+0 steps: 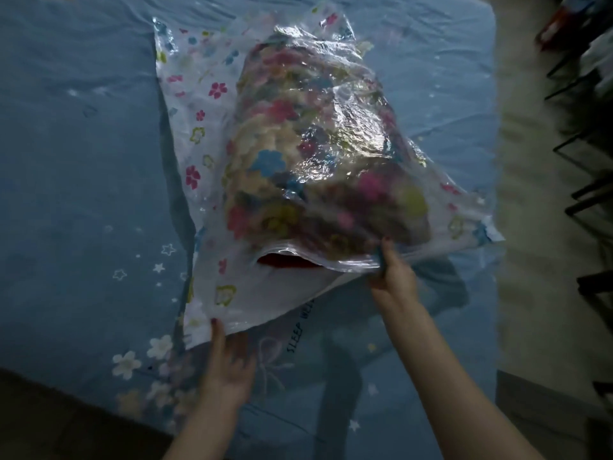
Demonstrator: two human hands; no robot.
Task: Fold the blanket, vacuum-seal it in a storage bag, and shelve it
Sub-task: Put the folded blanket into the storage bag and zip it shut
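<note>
Blue bedsheet [83, 161], printed with white stars and flowers, covers the bed that fills most of our view; a dim floor and some dark metal frames [583, 134] sit off at three o'clock.

Across the middle lies the clear plastic storage bag with its printed coloured flowers [195, 127], running from eleven o'clock down toward six. Inside it, bulging high at the centre, is the folded floral blanket [315, 154], still puffy, so we judge no air has been drawn out yet.

We are at the sealing step. The bag's mouth faces us at six o'clock and gapes in the middle, showing a dark red opening [285, 260] between the two zip edges.

Our right hand [393, 272] pinches the zip edge at five o'clock, thumb on top; something small and blue seems caught in the fingers, perhaps a slider clip, though blur keeps us from being sure. Our left hand [225, 363] grips the bag's near corner at seven o'clock, thumb over the plastic and fingers beneath.

Next, we think, the mouth must be pulled taut and flat, then pressed closed along its whole length before any vacuuming.
</note>
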